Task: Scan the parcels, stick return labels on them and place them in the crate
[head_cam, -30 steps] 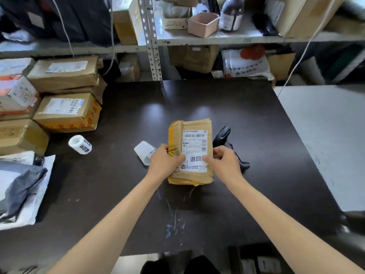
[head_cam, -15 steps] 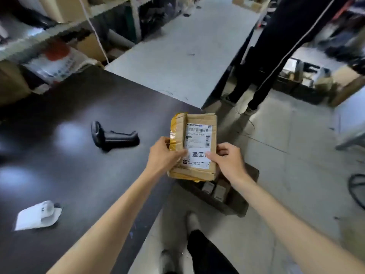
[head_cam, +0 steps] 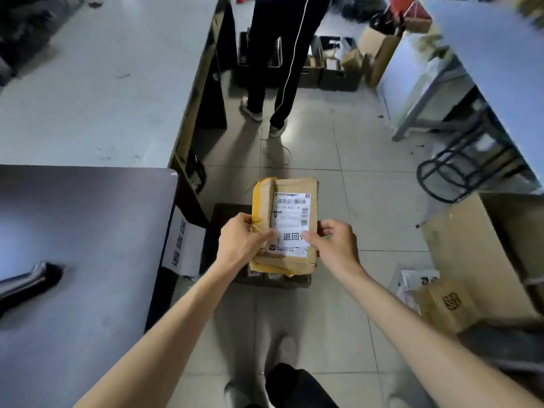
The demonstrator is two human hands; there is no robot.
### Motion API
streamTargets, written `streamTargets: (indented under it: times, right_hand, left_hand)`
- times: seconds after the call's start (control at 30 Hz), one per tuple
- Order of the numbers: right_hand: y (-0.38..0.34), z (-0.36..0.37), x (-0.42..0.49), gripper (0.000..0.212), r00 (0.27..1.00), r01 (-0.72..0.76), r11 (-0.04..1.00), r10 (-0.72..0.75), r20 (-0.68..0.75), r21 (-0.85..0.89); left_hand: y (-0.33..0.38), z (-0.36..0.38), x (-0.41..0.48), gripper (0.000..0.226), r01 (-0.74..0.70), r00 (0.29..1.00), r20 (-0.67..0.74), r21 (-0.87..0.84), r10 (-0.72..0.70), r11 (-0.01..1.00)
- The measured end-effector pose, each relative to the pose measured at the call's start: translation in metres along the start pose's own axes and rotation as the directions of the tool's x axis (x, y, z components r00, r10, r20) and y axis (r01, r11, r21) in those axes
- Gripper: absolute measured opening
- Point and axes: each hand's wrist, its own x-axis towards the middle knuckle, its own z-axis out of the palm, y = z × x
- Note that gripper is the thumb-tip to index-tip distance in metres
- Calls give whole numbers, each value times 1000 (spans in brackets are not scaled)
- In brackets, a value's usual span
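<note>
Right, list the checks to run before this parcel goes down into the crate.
1. Return label stuck on the parcel: ok.
2. Left hand and right hand both grip the parcel: ok.
3. Parcel held over the crate on the floor: ok.
4. Room inside the crate: cannot tell, the parcel hides most of it.
5. Parcel scanned: cannot tell.

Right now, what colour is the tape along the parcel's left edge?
Yellow; the tape shows best in the head view.
</note>
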Motion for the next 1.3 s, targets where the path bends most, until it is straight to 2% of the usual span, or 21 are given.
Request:
streamTargets:
  times: [0.3,0.43,0.57,0.7,0.87,1.07,1.3]
  right_hand:
    - [14,26,96,17,992,-83,993,91,89,-85]
    - [31,53,149,17,985,-138,980,150,81,-142]
    - [67,88,206,16,961,-254,947,270,59,-198]
    - [131,131,254,12,935,-327,911,351,53,-250]
    - [231,185,312,13,899,-398,863,435,57,-311]
    - [350,247,382,13,860,-446,804,507,61,-395]
    - [465,296,425,24,801,-516,671,598,-22,-532]
  left_hand:
    - [-9,33,85,58,121,993,-6,54,-121,991]
    - [-24,54,145,68,186,980,59,72,-191,980]
    - [-57,86,214,68,235,958,133,134,-253,963]
    - [-104,135,279,65,247,926,207,298,-316,922]
    - [-182,212,349,61,220,905,247,425,-347,878]
    - [-290,314,411,58,255,893,254,397,-373,882]
    - [-377,418,458,51,258,862,320,390,-392,884]
